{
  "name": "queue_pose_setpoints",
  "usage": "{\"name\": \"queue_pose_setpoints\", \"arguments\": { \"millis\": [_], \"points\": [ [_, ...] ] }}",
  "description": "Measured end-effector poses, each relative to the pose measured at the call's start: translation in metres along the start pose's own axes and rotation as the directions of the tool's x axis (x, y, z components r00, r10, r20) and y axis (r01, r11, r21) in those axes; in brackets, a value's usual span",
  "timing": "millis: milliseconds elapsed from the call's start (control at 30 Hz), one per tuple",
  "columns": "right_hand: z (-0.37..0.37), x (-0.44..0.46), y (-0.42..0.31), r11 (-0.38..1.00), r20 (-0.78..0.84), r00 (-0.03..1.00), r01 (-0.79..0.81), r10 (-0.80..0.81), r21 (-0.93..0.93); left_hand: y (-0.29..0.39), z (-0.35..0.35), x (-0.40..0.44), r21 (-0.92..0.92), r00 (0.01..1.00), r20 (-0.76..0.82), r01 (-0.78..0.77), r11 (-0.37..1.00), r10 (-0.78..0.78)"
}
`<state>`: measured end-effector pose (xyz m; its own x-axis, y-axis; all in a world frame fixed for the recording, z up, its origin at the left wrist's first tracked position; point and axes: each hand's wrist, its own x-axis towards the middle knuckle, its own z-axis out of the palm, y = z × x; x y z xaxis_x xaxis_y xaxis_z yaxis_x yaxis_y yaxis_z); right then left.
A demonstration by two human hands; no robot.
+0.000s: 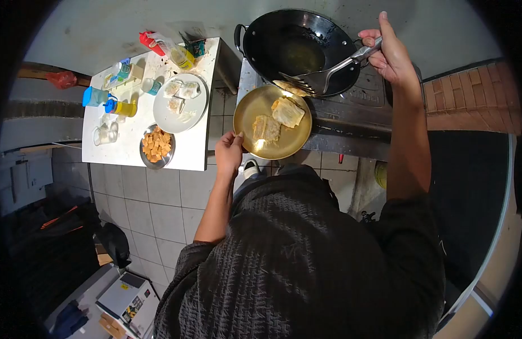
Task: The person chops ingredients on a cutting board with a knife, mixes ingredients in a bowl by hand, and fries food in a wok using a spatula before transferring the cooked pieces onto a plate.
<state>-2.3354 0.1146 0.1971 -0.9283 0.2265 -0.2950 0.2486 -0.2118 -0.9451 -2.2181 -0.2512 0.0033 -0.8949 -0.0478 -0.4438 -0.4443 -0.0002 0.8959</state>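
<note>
My left hand [229, 151] grips the left rim of a gold-coloured plate [252, 106], held beside the wok. Two flat, folded fried pieces lie on it, one [288, 112] at the upper right and one [266, 129] lower left. With my right hand [390, 55] I hold the handle of a slotted metal spatula [324, 78], its head at the near edge of the wok. Another fried piece [292, 88] is at the spatula's tip, over the plate's top edge. Oil [304, 56] shows in the bottom of the black wok [266, 42].
On the white table [187, 155] at left are a white plate [193, 116] with wrapped pieces, a metal bowl [155, 164] of orange-brown cut pieces, bottles and jars. A stove [351, 116] is under the wok. Tiled floor and a white appliance [125, 296] are lower left.
</note>
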Motion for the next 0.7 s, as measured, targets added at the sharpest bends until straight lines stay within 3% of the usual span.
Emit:
{"name": "queue_pose_setpoints", "arguments": {
  "millis": [133, 233, 433, 600, 700],
  "points": [
    [0.001, -0.002, 0.000, 1.000, -0.043, 0.999, 0.001, 0.000, 0.023, 0.011, 0.001, 0.000, 0.032, 1.000, 0.020, -0.023, 0.999, 0.023],
    [-0.004, 0.020, -0.002, 0.998, 0.012, 0.999, -0.051, 0.052, -0.034, 0.012, 0.000, 0.005, 0.056, 0.998, 0.037, -0.056, 0.997, 0.054],
    [0.001, 0.082, 0.001, 0.956, 0.091, 0.955, -0.273, 0.282, -0.104, 0.011, 0.002, 0.010, 0.120, 0.998, 0.045, -0.045, 0.992, 0.039],
    [0.002, 0.102, 0.009, 0.939, 0.140, 0.935, -0.303, 0.326, -0.163, 0.007, 0.004, 0.014, 0.094, 0.997, 0.040, -0.063, 0.994, 0.059],
    [0.003, 0.108, 0.013, 0.942, 0.148, 0.931, -0.321, 0.334, -0.101, 0.009, 0.006, 0.012, 0.089, 0.998, 0.035, -0.061, 0.994, 0.058]
  ]
}}
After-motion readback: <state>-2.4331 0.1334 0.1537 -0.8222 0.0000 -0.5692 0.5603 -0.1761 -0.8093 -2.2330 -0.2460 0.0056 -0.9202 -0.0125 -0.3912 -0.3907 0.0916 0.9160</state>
